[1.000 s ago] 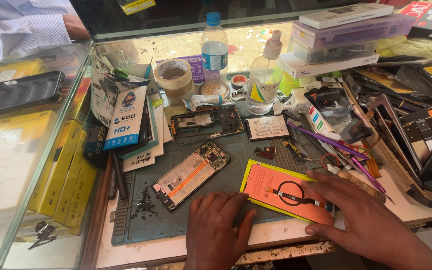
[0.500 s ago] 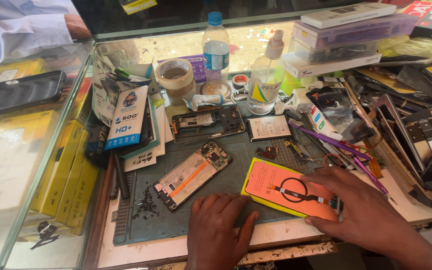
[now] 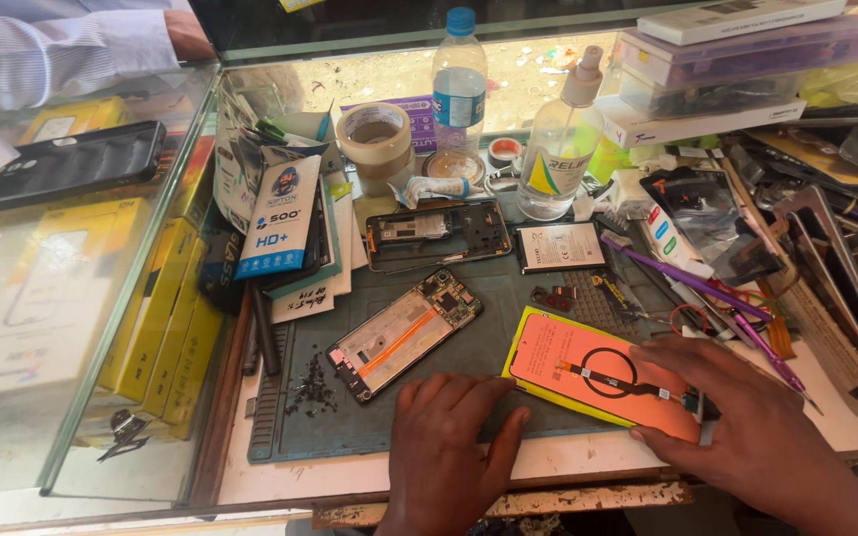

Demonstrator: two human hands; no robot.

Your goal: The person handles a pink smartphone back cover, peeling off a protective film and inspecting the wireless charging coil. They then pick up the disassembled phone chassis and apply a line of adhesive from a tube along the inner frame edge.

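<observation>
Cluttered repair table (image 3: pixel 588 462): right hand (image 3: pixel 747 422) spread flat on orange phone panel (image 3: pixel 588 372), its long axis running left-right; left hand (image 3: pixel 444 437) rests flat just left of it, empty.

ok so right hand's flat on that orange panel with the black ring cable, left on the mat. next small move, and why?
Probably pinch the black ring-shaped flex cable with the right hand: the fingertips lie by its connector end on the orange rectangular phone panel. The left hand lies flat on the dark green work mat, beside the panel.
</observation>
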